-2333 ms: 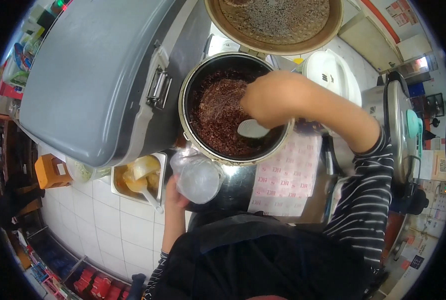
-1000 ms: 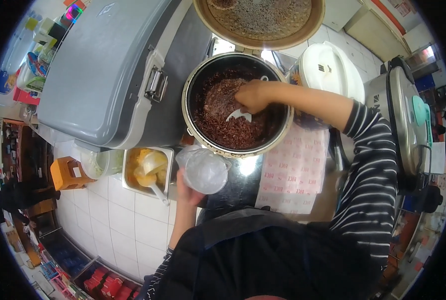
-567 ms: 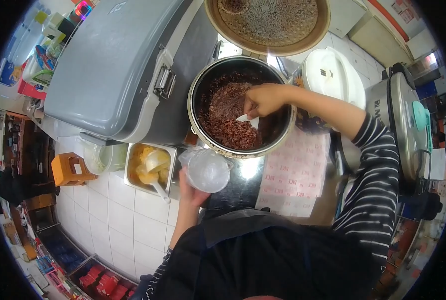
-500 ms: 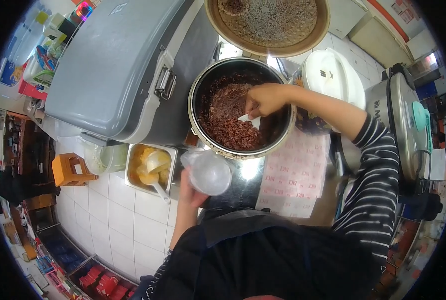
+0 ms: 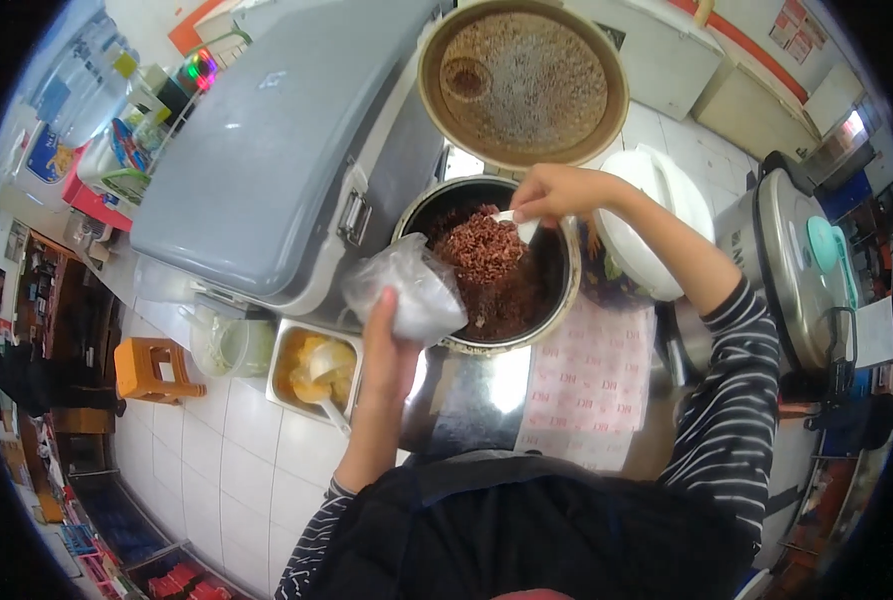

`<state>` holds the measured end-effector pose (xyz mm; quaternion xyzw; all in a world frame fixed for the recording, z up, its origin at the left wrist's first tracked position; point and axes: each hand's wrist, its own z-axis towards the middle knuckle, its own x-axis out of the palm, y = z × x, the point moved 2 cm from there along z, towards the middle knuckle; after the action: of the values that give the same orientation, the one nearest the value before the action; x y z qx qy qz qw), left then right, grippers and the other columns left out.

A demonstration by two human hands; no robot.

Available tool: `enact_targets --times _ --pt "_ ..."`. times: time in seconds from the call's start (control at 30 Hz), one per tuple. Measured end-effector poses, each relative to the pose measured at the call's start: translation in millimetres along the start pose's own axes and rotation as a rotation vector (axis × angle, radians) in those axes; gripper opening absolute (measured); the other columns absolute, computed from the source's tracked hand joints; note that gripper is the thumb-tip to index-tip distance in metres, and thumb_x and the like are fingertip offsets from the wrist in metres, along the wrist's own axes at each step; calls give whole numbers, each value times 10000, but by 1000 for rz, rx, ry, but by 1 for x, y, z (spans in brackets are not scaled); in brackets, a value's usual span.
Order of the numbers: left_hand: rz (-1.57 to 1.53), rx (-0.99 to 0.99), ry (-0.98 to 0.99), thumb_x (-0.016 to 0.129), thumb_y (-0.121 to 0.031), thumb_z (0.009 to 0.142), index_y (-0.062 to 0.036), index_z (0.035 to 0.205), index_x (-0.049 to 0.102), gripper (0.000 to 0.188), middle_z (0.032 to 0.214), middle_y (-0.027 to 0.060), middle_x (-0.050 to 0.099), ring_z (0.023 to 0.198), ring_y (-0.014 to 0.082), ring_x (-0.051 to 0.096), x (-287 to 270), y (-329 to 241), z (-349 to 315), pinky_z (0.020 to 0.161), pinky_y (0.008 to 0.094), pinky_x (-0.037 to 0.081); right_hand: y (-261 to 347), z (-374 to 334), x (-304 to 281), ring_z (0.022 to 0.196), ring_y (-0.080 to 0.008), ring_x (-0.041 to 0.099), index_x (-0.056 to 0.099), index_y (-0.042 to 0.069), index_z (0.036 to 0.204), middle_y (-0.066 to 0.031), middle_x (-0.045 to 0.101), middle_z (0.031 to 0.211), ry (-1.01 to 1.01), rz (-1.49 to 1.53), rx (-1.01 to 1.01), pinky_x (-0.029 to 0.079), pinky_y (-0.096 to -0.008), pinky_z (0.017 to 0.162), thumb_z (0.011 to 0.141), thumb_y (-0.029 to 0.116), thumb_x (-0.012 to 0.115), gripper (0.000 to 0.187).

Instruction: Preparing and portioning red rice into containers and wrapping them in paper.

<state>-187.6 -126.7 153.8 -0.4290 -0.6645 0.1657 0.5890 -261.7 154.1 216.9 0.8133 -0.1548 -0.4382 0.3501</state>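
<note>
The scoop has risen over the pot, pinched in the right hand. At the pot's left, the left hand clasps a plastic bag, scooped rice not yet inside.

One left hand and one right hand show. There is one plastic bag, one white scoop, one black-lined pot, one round lid, one grey cooler box, one steel tray, one orange stool, one white-lidded container and one silver cooker.
</note>
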Motion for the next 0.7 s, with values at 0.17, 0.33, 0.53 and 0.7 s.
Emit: enact_targets --times 0.17,0.33,0.53,0.7 --pt "-134 -67 180 492 -436 935 -58 1350 379 572 1310 125 481 1210 276 472 40 14 28 1006 481 390 46 -22 1 627 -168 613 665 7 907 -92 631 686 -210 -285 -5 474 -309 577 864 187 566 210" --pt "-277 -187 209 450 -532 918 -86 1314 404 597 1322 133 457 1218 306 458 64 26 33 975 515 428 85 -61 88 688 -267 646 573 -24 996 -147 641 792 -619 -924 -172 478 -375 586 770 106 536 263" --pt "-535 -437 285 428 -629 865 -142 1296 430 650 1276 133 475 1143 308 495 46 34 36 868 469 502 132 -109 44 612 -257 614 626 53 1086 -72 604 686 -632 -987 -132 451 -409 555 766 116 567 331" --pt "-590 -579 504 447 -641 848 -171 1298 441 650 1281 105 473 1124 299 493 57 31 33 780 418 514 127 -97 37 611 -301 628 677 114 888 -103 617 633 -431 -940 -80 475 -423 536 746 180 605 172"
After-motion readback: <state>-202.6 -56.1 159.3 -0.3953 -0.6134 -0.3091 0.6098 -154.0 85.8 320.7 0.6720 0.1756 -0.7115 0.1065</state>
